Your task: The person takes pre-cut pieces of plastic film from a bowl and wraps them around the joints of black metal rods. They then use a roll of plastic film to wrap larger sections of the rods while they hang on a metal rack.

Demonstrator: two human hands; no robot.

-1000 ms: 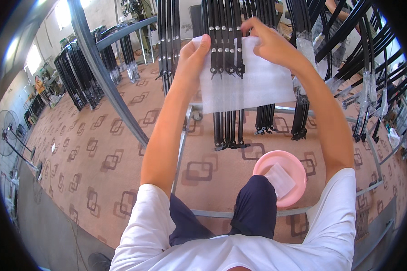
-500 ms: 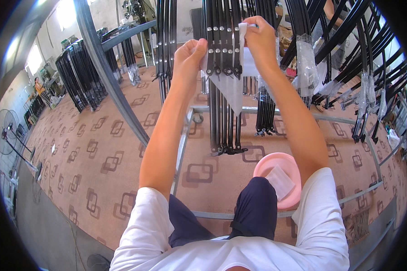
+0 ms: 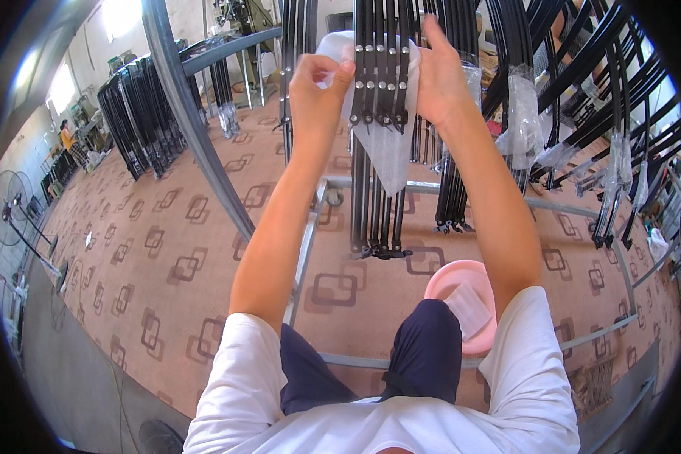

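A bundle of black strips [image 3: 382, 69] with rows of silver rivets hangs upright in front of me, dark fittings at its lower ends. Behind it lies a thin white sheet [image 3: 384, 160], whose pointed corner hangs below the rivets. My left hand [image 3: 318, 97] pinches the sheet's left side, thumb against the fingers, beside the bundle. On the other side my right hand [image 3: 442, 85] is open, with a finger stretched upward and the palm by the sheet's right edge. Some of its fingers are hidden behind the sheet.
A pink basin [image 3: 431, 289] holding folded white sheets [image 3: 468, 310] stands by my knee. More black strips [image 3: 135, 121] hang at the left, some plastic-wrapped ones [image 3: 523, 113] at the right. A grey metal post [image 3: 185, 113] slants at left; a fan [image 3: 11, 204] stands beyond.
My right hand has opened from a pinch and moved lower along the sheet's right edge. More of the sheet shows spread out at the upper left, by my left hand.
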